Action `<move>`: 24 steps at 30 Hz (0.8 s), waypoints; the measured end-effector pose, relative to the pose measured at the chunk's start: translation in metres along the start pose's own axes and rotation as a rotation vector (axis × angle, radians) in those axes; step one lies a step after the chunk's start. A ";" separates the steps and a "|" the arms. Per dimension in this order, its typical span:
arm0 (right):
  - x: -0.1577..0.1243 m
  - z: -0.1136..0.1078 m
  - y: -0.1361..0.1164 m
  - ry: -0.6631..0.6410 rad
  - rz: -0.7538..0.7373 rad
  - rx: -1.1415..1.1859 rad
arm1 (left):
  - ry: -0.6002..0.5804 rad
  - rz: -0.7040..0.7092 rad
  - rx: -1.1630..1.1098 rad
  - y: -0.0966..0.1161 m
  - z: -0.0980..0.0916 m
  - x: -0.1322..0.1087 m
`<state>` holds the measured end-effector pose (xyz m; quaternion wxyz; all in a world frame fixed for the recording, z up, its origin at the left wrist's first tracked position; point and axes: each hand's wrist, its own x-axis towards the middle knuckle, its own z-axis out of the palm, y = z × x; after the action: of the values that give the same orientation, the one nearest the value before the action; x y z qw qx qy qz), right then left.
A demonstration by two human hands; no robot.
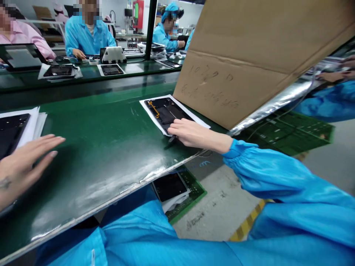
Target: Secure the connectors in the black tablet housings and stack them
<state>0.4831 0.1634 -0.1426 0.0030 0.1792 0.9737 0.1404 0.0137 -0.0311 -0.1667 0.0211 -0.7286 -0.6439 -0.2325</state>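
On the green bench lies an opened black tablet (173,113) with an orange flex cable, resting on white paper. My right hand (190,132) is over the near edge of this tablet with its fingers curled closed. From under those fingers pokes the end of a slim dark tool (172,139), whose kind I cannot make out. At the left edge, my left hand (26,166) is open, its fingers stretched out above the bench. Beside it lies another dark tablet part (12,129) on a stack of white sheets (39,123), cut off by the frame.
A tall cardboard panel (222,66) leans at the right of the bench (105,136). Below the bench edge, a green crate (194,195) holds a tablet on papers (170,186). Across the line, people in blue and pink work at a raised shelf (88,79).
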 end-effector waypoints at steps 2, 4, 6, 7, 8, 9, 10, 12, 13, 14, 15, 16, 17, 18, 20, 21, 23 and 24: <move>0.012 -0.009 -0.004 0.054 0.009 0.092 | -0.067 -0.107 -0.223 0.032 0.016 0.013; 0.027 -0.022 -0.016 0.104 -0.009 0.176 | -0.253 -0.315 -0.618 0.066 0.033 0.034; 0.042 -0.035 -0.033 0.129 -0.040 0.227 | -0.423 -0.458 -1.047 0.097 0.050 0.057; 0.049 -0.041 -0.043 0.137 -0.056 0.236 | -0.475 -0.499 -1.201 0.111 0.057 0.069; 0.055 -0.045 -0.053 0.141 -0.072 0.236 | -0.511 -0.518 -1.320 0.123 0.063 0.079; 0.060 -0.047 -0.063 0.141 -0.088 0.228 | -0.533 -0.508 -1.400 0.132 0.069 0.088; 0.064 -0.049 -0.073 0.142 -0.105 0.214 | -0.537 -0.478 -1.441 0.139 0.073 0.095; 0.071 -0.049 -0.090 0.154 -0.149 0.192 | -0.488 -0.419 -1.447 0.145 0.078 0.102; 0.074 -0.048 -0.097 0.163 -0.175 0.189 | -0.442 -0.404 -1.429 0.145 0.078 0.102; 0.077 -0.047 -0.104 0.175 -0.205 0.195 | -0.393 -0.403 -1.407 0.142 0.078 0.099; 0.081 -0.046 -0.110 0.188 -0.239 0.210 | -0.344 -0.414 -1.384 0.137 0.076 0.094; 0.085 -0.045 -0.116 0.209 -0.273 0.231 | -0.305 -0.429 -1.362 0.131 0.073 0.088; 0.090 -0.045 -0.121 0.232 -0.298 0.262 | -0.272 -0.443 -1.337 0.123 0.070 0.080; 0.095 -0.045 -0.125 0.262 -0.313 0.302 | -0.242 -0.458 -1.309 0.114 0.066 0.071; 0.106 -0.048 -0.131 0.350 -0.310 0.421 | -0.190 -0.492 -1.250 0.095 0.055 0.051; 0.112 -0.050 -0.133 0.408 -0.298 0.494 | -0.166 -0.508 -1.219 0.085 0.049 0.042; 0.125 -0.055 -0.134 0.528 -0.279 0.637 | -0.124 -0.538 -1.153 0.069 0.035 0.024; 0.133 -0.057 -0.133 0.589 -0.275 0.690 | -0.106 -0.551 -1.119 0.063 0.029 0.017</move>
<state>0.3093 0.0747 -0.1185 -0.3143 -0.0082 0.9377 -0.1481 0.0834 -0.0168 -0.1693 -0.4564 -0.4469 -0.5890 -0.4951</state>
